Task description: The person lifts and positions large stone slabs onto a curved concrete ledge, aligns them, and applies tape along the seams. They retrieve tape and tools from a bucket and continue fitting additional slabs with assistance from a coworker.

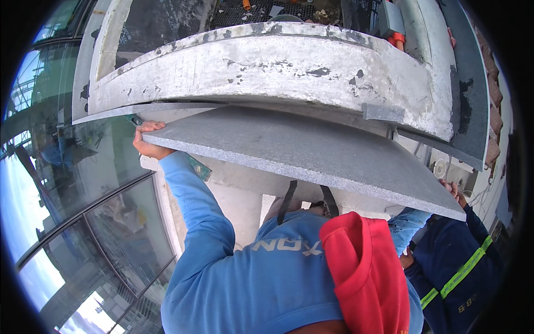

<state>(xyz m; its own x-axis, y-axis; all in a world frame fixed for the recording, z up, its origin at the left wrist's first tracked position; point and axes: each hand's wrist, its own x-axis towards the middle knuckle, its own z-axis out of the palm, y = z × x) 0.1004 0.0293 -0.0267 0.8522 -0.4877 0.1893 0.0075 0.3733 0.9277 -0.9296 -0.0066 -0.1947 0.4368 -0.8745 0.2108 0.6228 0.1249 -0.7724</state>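
Note:
A large grey stone slab (pixel 289 147) with a rough, pale front edge lies across the view, below a white plastered ledge. My left hand (pixel 149 139) grips its left end, fingers over the top. My right sleeve (pixel 410 225) passes under the slab's right part, and the slab hides much of that arm. Fingers (pixel 453 190) show at the right end; a dark sleeve runs up to them, and whether any are mine is unclear. A green bar (pixel 198 167), resembling a spirit level, sticks out beneath the slab near my left wrist.
The plastered ledge (pixel 261 67) curves along the far side, with a small stone piece (pixel 384 112) at its lower edge. Close on the right is a co-worker (pixel 453 267) in dark clothes with reflective stripes. Glass panels (pixel 94 195) stand at left. A grey box (pixel 391 21) sits far right.

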